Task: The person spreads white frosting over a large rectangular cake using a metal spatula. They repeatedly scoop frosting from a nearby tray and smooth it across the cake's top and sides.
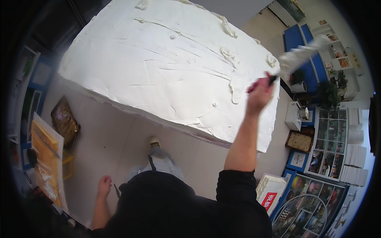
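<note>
A very large slab cake [154, 68] coated in white cream fills the space before me. Its top is mostly smooth, with thin ridges, a few drag lines and loose dabs of cream [227, 55] toward the far and right sides. My right hand [260, 90] reaches over the right part of the cake, closed around the dark handle of a cream spatula. The blade [303, 55], blurred and coated in white cream, points up and right beyond the cake's edge. At my left side hangs my left hand [104, 186], fingers curled, with nothing visible in it.
On the left are a board of yellow sponge cake [44, 160] with a long knife on it and a browned tray [64, 120]. To the right stand a smaller cream cake [272, 190], a baked sheet [300, 141], a white machine [293, 116] and glass-front cabinets [330, 142].
</note>
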Tool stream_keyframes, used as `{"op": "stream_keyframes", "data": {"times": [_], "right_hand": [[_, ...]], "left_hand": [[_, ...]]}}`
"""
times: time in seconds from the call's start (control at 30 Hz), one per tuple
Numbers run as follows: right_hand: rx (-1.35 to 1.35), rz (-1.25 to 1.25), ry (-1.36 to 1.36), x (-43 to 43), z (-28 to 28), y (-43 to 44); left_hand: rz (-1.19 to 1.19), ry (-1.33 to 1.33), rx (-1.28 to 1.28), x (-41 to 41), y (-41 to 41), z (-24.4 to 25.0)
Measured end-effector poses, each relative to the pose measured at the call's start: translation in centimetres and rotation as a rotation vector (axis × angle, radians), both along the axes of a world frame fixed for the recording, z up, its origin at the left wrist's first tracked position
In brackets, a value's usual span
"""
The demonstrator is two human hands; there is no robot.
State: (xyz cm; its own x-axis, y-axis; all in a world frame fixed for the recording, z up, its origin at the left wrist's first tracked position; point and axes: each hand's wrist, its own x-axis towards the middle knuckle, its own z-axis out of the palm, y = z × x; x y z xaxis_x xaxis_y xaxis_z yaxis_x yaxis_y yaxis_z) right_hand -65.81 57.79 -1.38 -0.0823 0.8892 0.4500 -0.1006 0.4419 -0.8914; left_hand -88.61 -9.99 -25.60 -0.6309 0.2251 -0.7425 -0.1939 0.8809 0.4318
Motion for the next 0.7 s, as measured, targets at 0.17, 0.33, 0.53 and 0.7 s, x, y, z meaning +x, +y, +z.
{"op": "stream_keyframes", "data": {"times": [0.17, 0.33, 0.53, 0.7], "right_hand": [[-0.699, -0.015, -0.705, 1.1, -10.3, 2.6], [-0.804, 0.105, -0.437, -1.4, -8.6, -2.5], [-0.365, 0.041, -0.520, -2.3, -12.1, -11.5], [-0.370, 0.171, -0.595, -13.9, -11.7, -23.7]], "left_hand": [[0.004, 0.023, 0.023, -1.2, 0.0, -0.1], [0.012, -0.005, -0.050, -2.9, -4.9, -3.1], [-0.187, 0.063, -0.068, -8.0, -3.4, -3.4], [-0.278, 0.146, -0.014, -14.0, -2.8, -2.7]]}}
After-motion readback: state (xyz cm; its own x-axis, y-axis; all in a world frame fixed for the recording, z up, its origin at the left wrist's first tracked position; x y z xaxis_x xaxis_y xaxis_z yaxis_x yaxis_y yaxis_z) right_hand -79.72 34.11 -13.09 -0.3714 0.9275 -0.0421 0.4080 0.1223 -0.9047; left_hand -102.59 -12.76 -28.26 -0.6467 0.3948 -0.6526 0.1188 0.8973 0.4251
